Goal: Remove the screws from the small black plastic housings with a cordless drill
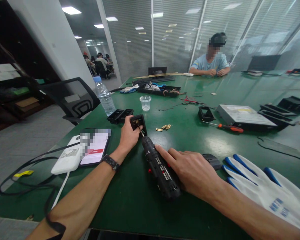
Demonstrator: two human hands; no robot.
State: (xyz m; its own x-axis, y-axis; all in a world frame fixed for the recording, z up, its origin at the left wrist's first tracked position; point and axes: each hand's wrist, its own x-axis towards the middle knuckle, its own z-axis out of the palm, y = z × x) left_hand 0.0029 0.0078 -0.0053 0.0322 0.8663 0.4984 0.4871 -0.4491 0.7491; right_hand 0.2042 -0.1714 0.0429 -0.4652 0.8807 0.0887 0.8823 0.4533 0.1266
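Note:
My left hand (129, 135) grips a small black plastic housing (141, 124), tilted up above the green table. Brass-coloured parts show inside it. Around the handle of a black cordless drill (161, 173) my right hand (190, 168) is closed, its index finger stretched along the body. The drill's bit (141, 131) points into the housing; whether it touches a screw is too small to tell. Just beyond the drill lies a little pile of brass pieces (165, 127). Two similar black housings (120, 115) sit left of my left hand.
A water bottle (104, 96) and a clear plastic cup (145, 103) stand ahead. Phone (96, 148), white power bank (66, 158) and cables lie left. White-blue gloves (267, 193), an orange screwdriver (230, 128) and a metal-topped box (245, 116) lie right. A person (211, 63) sits across the table.

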